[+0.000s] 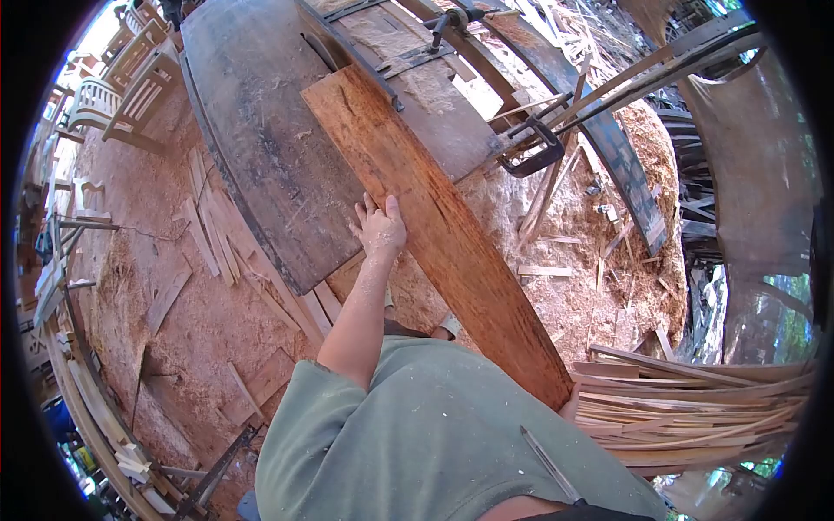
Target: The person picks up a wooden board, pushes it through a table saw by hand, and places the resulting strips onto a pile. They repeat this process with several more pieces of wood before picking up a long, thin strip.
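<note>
Plank [452, 234] of reddish-brown wood lay slanted, its far end on the dark tabletop [261, 148] and its near end low beside the person's body. It was long and straight, with rough grain and a paler streak at the far end. The left hand [380, 233] lay almost flat on its left edge, fingers a little spread and thumb on top, pressing and not closed around anything. The right hand could not be seen.

As I judge, the step was steadying the plank on the tabletop. A next move would call for keeping it flat and straight, with the fingers away from the slot.

A metal clamp [530, 152] sat beyond the tabletop. Thin wood strips [695, 408] were piled at the right, over a floor [591, 243] covered with sawdust.
</note>
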### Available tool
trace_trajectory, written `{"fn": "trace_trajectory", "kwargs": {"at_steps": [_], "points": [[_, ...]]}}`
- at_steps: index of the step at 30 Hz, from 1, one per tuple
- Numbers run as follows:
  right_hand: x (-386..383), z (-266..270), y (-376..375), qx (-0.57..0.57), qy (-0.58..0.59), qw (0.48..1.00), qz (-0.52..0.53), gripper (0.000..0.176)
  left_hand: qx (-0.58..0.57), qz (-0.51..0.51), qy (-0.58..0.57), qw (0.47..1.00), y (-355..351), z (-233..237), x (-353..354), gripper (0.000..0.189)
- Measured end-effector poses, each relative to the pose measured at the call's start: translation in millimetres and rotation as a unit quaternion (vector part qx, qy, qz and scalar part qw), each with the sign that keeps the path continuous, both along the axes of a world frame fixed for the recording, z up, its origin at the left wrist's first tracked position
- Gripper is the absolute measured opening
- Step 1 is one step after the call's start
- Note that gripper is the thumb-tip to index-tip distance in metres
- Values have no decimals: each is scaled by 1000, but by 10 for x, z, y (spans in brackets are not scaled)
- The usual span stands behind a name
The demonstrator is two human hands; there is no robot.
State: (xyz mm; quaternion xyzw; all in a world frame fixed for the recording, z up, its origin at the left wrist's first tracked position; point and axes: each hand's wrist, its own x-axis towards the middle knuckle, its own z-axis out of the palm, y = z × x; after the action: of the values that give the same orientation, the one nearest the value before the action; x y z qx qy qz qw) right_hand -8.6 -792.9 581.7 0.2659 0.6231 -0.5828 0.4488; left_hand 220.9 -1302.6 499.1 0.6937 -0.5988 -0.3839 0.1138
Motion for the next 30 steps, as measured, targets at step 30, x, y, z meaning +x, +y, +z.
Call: {"fn": "trace_trajectory", "kwargs": {"at_steps": [30], "points": [[-83, -344, -43, 38, 101, 994, 18, 76, 20, 20, -11, 1000, -335, 83, 41, 77]]}}
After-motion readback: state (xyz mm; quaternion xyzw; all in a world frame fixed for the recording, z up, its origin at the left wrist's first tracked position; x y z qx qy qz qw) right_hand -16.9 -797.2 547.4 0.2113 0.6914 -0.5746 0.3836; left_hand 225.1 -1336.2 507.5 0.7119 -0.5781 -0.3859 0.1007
